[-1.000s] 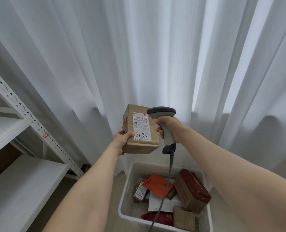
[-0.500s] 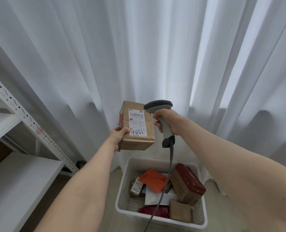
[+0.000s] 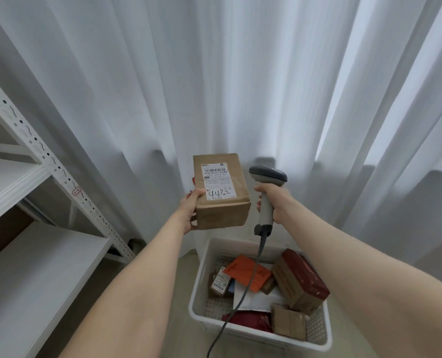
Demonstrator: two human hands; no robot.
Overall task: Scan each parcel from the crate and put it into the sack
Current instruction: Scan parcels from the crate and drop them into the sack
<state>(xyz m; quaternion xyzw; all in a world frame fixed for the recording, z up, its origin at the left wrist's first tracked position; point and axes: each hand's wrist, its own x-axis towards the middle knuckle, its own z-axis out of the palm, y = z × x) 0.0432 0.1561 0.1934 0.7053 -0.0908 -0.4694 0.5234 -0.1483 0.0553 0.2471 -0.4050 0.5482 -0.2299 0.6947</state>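
My left hand (image 3: 190, 211) grips a brown cardboard parcel (image 3: 222, 202) by its left side, held up at chest height with its white shipping label facing me. My right hand (image 3: 272, 200) holds a grey barcode scanner (image 3: 265, 192) by the handle, just right of the parcel and apart from it. The scanner's cable hangs down across the white plastic crate (image 3: 201, 288) on the floor below. Inside the crate lie several parcels, among them an orange mailer (image 3: 248, 273) and a dark red-topped box (image 3: 301, 280). No sack is in view.
A white metal shelving rack (image 3: 33, 151) with bare shelves stands at the left. White curtains (image 3: 240, 73) hang behind the crate across the whole back. Beige floor shows around the crate.
The scanner has drawn away to the right of the parcel, leaving a gap where it earlier overlapped the label. The red scan line on the barcode is gone. The parcel now faces me more squarely.
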